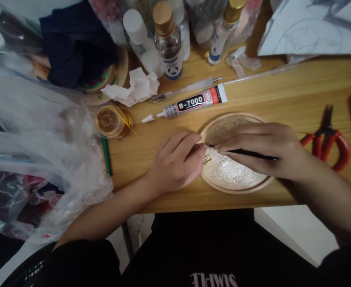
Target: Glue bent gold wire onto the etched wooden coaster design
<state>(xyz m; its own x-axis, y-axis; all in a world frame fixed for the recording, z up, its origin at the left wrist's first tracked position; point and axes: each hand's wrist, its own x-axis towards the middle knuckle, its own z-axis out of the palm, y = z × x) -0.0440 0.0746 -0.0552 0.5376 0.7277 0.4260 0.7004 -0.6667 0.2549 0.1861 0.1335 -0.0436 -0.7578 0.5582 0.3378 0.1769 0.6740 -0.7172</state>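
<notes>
A round wooden plaque (238, 188) with pencilled flower outlines lies flat near the table's front edge. Small pieces of bent gold wire (206, 160) are on its left side. My left hand (179, 161) is at that left rim, thumb and index finger pinched at a bit of gold wire. Over the plaque, my right hand (265, 145) grips a slim black tool (253, 154), which looks like tweezers. Its tip points left and meets my left fingertips. The fingers partly cover the tip and the wire.
Behind the plaque lie a B-7000 glue tube (191, 104), its cap (148, 118) and a pen (199, 84). A spool of gold wire (112, 120) sits left, beside plastic bags (82, 159). Red-handled pliers (324, 143) rest at right. Bottles (167, 44) stand at the back.
</notes>
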